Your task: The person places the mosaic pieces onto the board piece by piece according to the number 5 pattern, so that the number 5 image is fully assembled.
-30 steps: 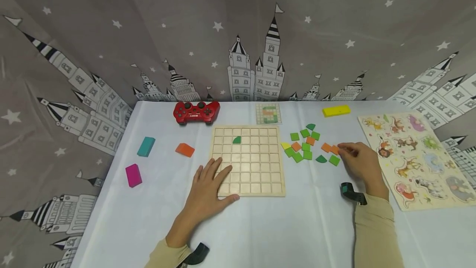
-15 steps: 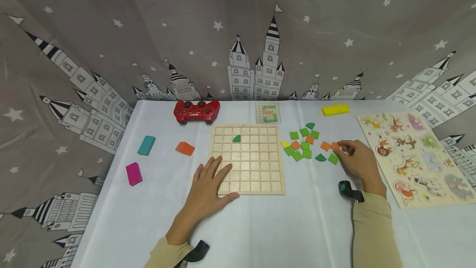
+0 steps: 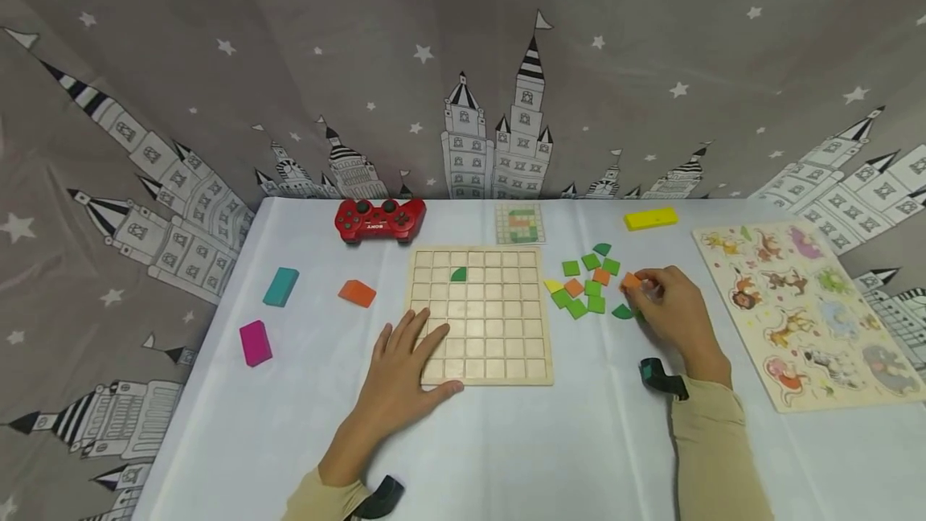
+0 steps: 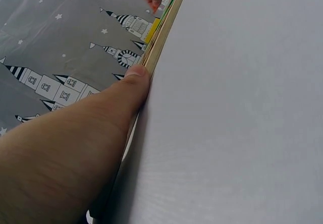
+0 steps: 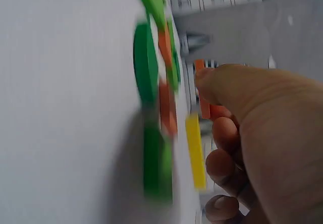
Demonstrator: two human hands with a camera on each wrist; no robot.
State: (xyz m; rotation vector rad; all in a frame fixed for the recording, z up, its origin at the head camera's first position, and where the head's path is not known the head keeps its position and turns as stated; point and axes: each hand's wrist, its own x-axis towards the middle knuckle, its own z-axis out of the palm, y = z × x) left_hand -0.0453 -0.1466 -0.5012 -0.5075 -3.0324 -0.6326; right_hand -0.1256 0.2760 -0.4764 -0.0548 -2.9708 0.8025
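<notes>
Orange and thin, a square tile (image 5: 203,103) is pinched by its faces between the thumb and a finger of the right hand (image 3: 680,313), the gap just the tile's thickness, and it hangs clear of the white-covered table (image 3: 579,441). Another orange square tile (image 5: 165,105) lies below it, near a dark green quarter-circle piece (image 3: 622,312) and a loose cluster of light green square tiles (image 3: 596,305). So small a hold could let the tile twist or drop if the fingertips slip, and a low sweep could knock the loose pieces about. Farther left, the left hand (image 3: 400,376) lies with fingers spread on the edge of a pale wooden gridded board (image 3: 506,322), gripping nothing between them; a sideways push there might slide the board and jar the lone green quarter-circle piece (image 3: 459,274) in an upper cell. Beyond the board lies a small square pattern card (image 3: 519,223); at far right, a wooden animal puzzle (image 3: 832,400).
</notes>
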